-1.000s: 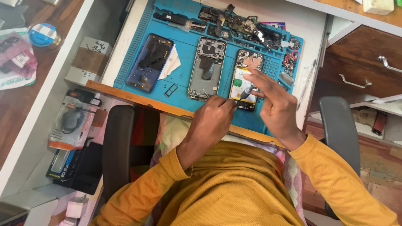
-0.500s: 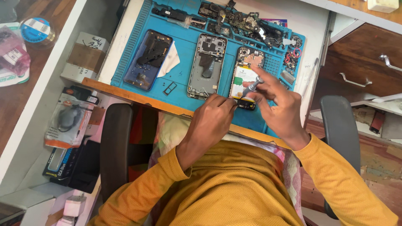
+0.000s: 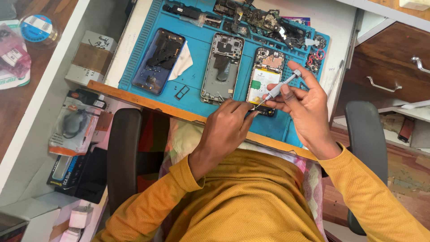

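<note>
Opened smartphone with a white and green battery (image 3: 265,79) lies face down on the blue silicone repair mat (image 3: 197,92), rightmost of three stripped phones, on the white worktop (image 3: 333,22). The right hand (image 3: 304,110) has its fingers (image 3: 286,92) pinched together around a slim silver precision screwdriver (image 3: 278,86), tilted with its tip down at the phone's lower edge. The left hand (image 3: 226,127) rests at that same lower edge, fingers curled together against the phone's frame. Left of it lie a grey open phone chassis (image 3: 222,67) and a dark blue phone shell (image 3: 160,61). Loose dark phone parts (image 3: 260,20) crowd the mat's far edge.
</note>
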